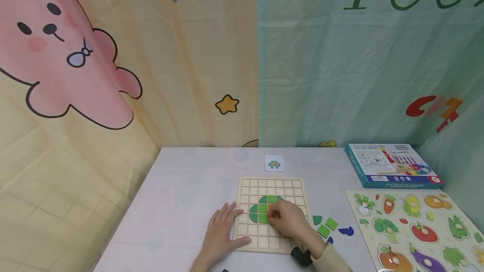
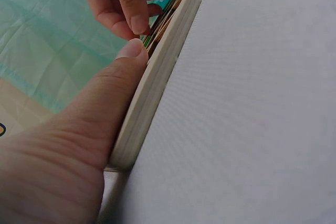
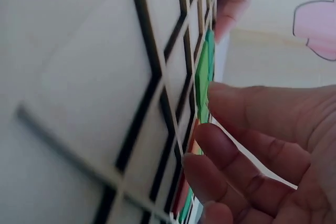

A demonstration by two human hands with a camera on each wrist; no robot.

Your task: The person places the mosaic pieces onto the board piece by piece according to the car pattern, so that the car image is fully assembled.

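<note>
A wooden grid board [image 1: 245, 238] lies on the table, with dark green curved pieces [image 1: 254, 210] and light green square tiles [image 1: 263, 208] set in its middle cells. My left hand [image 1: 221, 232] rests at the board's left side, fingers spread, thumb along its near left corner. Over the middle of the board is my right hand [image 1: 289, 218], fingers bent. In the right wrist view its thumb [image 3: 226, 100] is right at a light green tile [image 3: 202, 77], and the other fingertips are by a red-orange piece [image 3: 184, 184]. No piece shows between thumb and fingers.
Right of the board lie loose green squares [image 1: 331, 223], a dark green piece [image 1: 317, 220] and blue pieces [image 1: 346, 231]. A small pattern card [image 1: 274, 164] lies beyond the board. A vegetable puzzle board [image 1: 406, 217] and a box [image 1: 393, 167] occupy the right side.
</note>
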